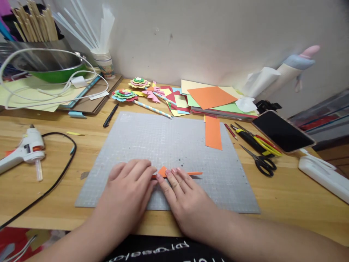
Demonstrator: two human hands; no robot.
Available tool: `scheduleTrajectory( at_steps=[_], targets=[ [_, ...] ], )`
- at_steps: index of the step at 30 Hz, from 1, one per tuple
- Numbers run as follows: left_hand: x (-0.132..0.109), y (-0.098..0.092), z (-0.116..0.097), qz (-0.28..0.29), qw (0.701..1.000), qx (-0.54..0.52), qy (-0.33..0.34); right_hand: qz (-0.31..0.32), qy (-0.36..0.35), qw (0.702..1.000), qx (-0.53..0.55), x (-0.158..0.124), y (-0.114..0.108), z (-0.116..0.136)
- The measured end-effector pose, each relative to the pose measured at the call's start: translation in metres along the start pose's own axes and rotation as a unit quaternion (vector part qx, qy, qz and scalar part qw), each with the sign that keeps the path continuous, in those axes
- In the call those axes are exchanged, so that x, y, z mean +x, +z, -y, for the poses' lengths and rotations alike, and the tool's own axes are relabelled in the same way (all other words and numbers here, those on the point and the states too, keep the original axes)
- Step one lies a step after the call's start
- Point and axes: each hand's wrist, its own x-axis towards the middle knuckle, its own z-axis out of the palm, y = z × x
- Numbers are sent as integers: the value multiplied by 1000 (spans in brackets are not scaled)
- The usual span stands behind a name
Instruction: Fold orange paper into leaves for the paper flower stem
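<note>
A folded piece of orange paper (163, 171) lies on a grey cutting mat (163, 142), near its front edge. Its narrow, strip-like end sticks out to the right past my fingers, and a small peak shows between my hands. My left hand (131, 185) is curled over the paper's left end, which it hides. With fingers close together, my right hand (182, 193) presses the paper against the mat. A flat orange strip (213, 133) rests at the mat's upper right.
Left are a glue gun (29, 147) and its black cord. Scissors (260, 161), a utility knife (249, 138) and a phone (283, 130) lie right. Behind the mat are paper flowers (124, 95) and stacked coloured paper (212, 97). A pen (110, 115) lies at the upper left.
</note>
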Motion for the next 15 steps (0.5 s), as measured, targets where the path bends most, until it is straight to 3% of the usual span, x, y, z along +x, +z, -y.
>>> scheduleTrajectory(
  at_steps=[6,9,11,13,15],
  targets=[
    [17,15,-4,84,994,-70,-9,-14,22,998,63,1,-8,-9],
    [21,10,1,104,981,-147,-73,-99,81,979,156,-1,-21,-22],
    [25,6,1,112,950,-257,-138,-200,141,942,228,-2,-28,-29],
    [28,2,-1,104,894,-386,-202,-291,200,876,328,-2,-29,-33],
    [31,2,-7,90,828,-496,-245,-308,250,822,408,1,-24,-33]
  ],
)
